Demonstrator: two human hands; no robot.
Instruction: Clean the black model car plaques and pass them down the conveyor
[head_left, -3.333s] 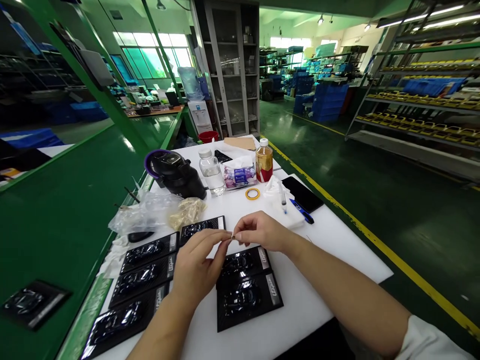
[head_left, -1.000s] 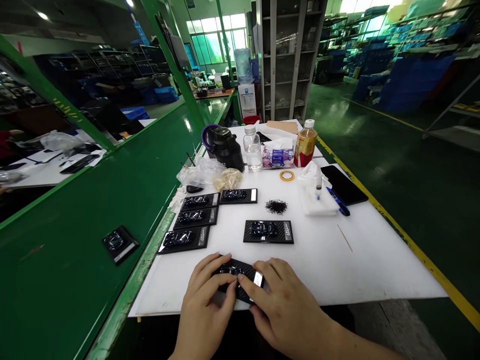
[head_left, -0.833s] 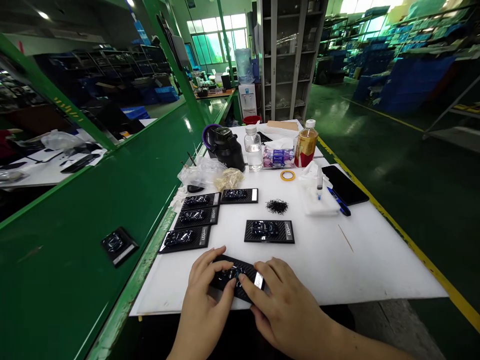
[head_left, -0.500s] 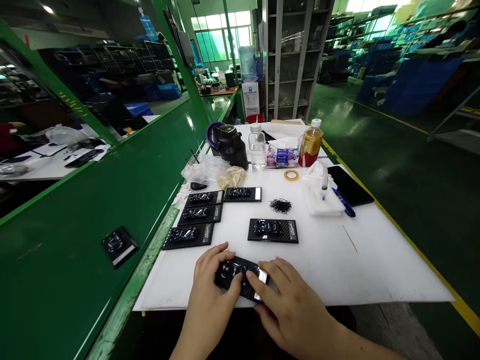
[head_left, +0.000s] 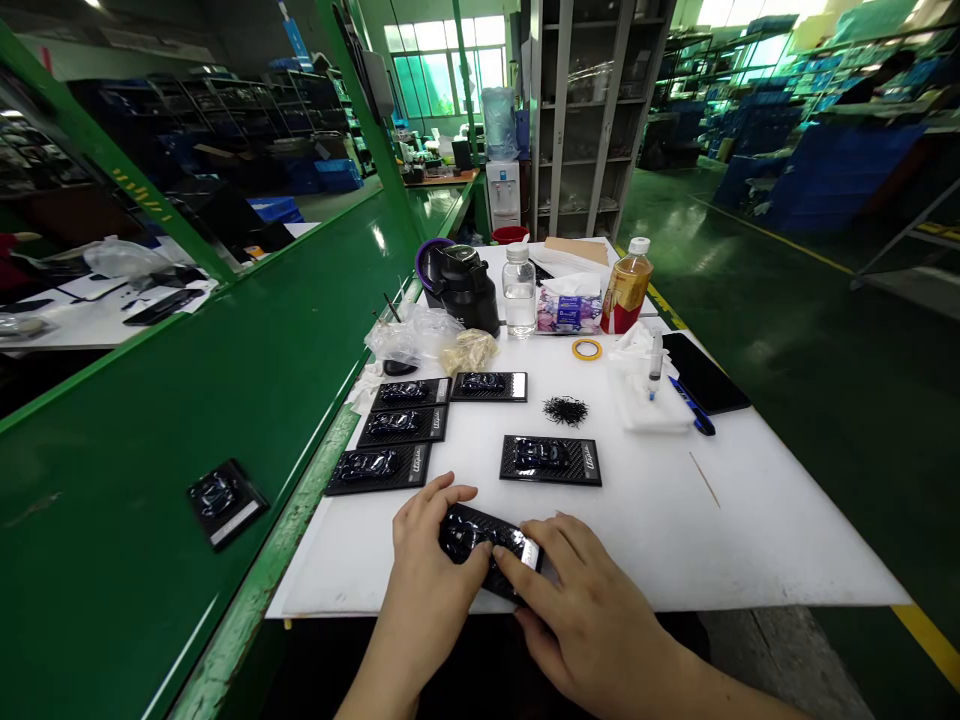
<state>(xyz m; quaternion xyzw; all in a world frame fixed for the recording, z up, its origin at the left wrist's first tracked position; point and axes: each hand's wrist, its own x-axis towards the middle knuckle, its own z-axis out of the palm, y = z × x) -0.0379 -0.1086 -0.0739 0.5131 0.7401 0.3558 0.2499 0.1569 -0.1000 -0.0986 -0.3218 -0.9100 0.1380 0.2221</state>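
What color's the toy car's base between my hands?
The base is black; the head view shows it.

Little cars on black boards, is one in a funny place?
Yes: one car board lies alone, askew, on the green surface left of the white table. It's odd because the other car boards are at that table.

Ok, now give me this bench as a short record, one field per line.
Left hand: at a model-car plaque, thumb over it
Right hand: fingers over the same plaque, beside its pale label
Other plaques: five on the white table, one on the green surface
Loose bits: black slivers, thin stick
Right side: syringe, blue cutter, black slab
Far side: black flask, clear bottle, tissue pack, gold-and-red bottle
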